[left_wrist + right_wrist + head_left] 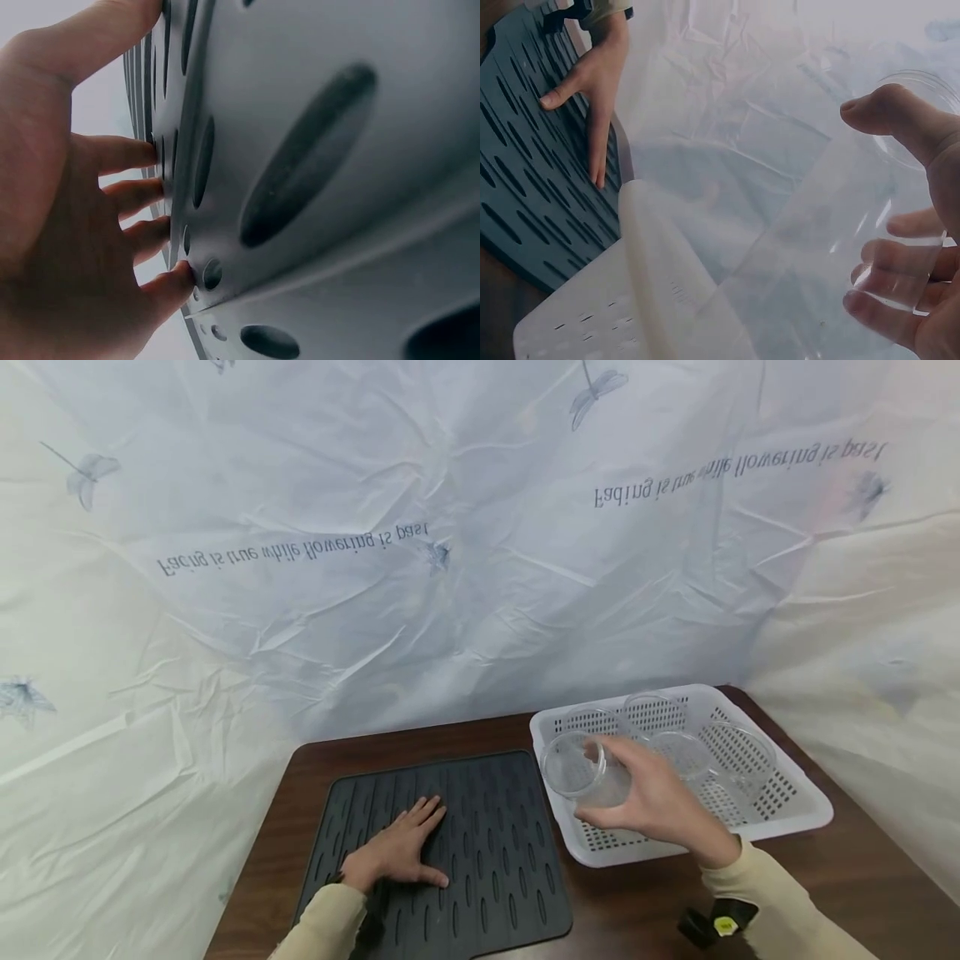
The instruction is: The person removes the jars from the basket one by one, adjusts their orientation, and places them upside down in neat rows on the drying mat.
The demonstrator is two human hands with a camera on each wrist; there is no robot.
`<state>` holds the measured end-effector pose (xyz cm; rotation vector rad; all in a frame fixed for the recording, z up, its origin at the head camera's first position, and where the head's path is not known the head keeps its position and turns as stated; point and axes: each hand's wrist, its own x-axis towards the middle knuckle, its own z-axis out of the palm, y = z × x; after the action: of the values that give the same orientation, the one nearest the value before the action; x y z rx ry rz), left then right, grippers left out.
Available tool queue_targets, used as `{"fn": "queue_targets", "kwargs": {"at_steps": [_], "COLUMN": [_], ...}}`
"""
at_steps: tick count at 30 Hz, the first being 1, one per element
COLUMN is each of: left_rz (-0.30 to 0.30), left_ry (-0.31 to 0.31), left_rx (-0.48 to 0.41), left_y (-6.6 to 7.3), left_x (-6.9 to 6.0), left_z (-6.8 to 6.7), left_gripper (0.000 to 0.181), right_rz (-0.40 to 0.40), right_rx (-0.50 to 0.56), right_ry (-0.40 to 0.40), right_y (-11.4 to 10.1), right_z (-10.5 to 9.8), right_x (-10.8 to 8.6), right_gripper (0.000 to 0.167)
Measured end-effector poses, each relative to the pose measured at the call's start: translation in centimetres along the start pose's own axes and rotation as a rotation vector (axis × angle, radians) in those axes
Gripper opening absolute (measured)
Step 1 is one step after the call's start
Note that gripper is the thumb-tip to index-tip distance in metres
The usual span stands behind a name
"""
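My left hand point(401, 850) lies with spread, straight fingers on the dark ridged mat point(510, 860); in the left wrist view its fingertips touch the mat's slotted surface point(247, 45). Over the left side of the white basket point(806, 806), my right hand point(656, 793) grips a clear cup point(611, 783), its round rim turned to the left. The right wrist view shows the thumb on one side of the clear cup point(795, 247) and the fingers curled round the other. Several more clear cups point(678, 756) stand in the basket.
The mat and the basket sit side by side on a dark brown wooden table point(270, 852), the basket on the right. Behind them hangs a pale, wrinkled curtain point(465, 610) with printed text and dragonflies, which also runs down both sides.
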<state>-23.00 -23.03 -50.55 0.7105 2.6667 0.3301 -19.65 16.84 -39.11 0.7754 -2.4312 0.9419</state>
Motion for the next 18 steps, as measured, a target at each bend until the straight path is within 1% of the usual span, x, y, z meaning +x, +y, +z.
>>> {"fn": "queue_targets", "kwargs": {"at_steps": [3, 9, 13, 18], "left_rz": [-0.002, -0.002, 0.0, -0.003], "left_ry": [0.005, 0.01, 0.023, 0.001], "left_rx": [-0.002, 0.019, 0.028, 0.021], "left_y": [0.1, 0.0, 0.1, 0.2], "left_x": [0.0, 0.1, 0.2, 0.2], "left_z": [0.1, -0.2, -0.4, 0.0], "left_gripper": [0.112, 0.112, 0.112, 0.112], "right_rz": [-0.021, -0.027, -0.054, -0.078], "right_rx": [-0.015, -0.034, -0.045, -0.062], "right_ry": [-0.006, -0.007, -0.008, -0.016], "right_y": [-0.3, -0.8, -1.0, -1.2], "right_z": [-0.1, -0.4, -0.6, -0.9], "right_x": [0.6, 1.5, 2.1, 2.3], "right_gripper": [0.079, 0.08, 0.082, 0.085]}}
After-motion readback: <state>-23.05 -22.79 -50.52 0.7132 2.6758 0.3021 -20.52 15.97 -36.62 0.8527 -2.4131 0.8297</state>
